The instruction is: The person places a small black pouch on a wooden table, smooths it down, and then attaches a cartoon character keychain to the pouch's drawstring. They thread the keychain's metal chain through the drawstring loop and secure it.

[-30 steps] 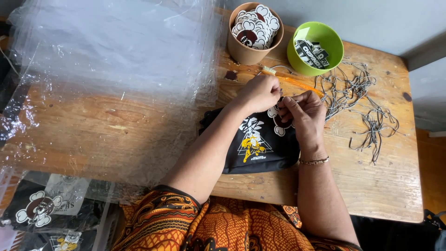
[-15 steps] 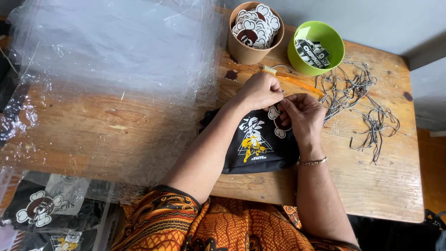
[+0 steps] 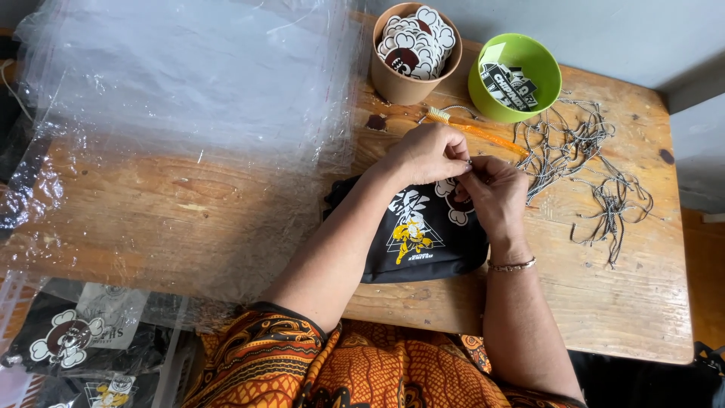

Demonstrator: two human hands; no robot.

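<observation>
A folded black garment (image 3: 423, 242) with a white and yellow print lies on the wooden table (image 3: 226, 204) in front of me. My left hand (image 3: 427, 151) and my right hand (image 3: 495, 193) meet fingertip to fingertip above its top edge. Both pinch a thin tag cord (image 3: 470, 162), which is too small to see clearly. A white and brown die-cut tag (image 3: 453, 208) lies on the garment just under the hands, partly hidden by them. A bracelet circles my right wrist.
A brown paper cup (image 3: 400, 87) of die-cut tags and a green bowl (image 3: 547, 75) of black tags stand at the back. An orange tool (image 3: 483, 134) and several loose cords (image 3: 596, 174) lie to the right. Clear plastic bags (image 3: 189, 113) cover the left; bagged garments (image 3: 68, 340) sit lower left.
Both hands stay pressed together over the garment. Only the fingers have shifted slightly.
</observation>
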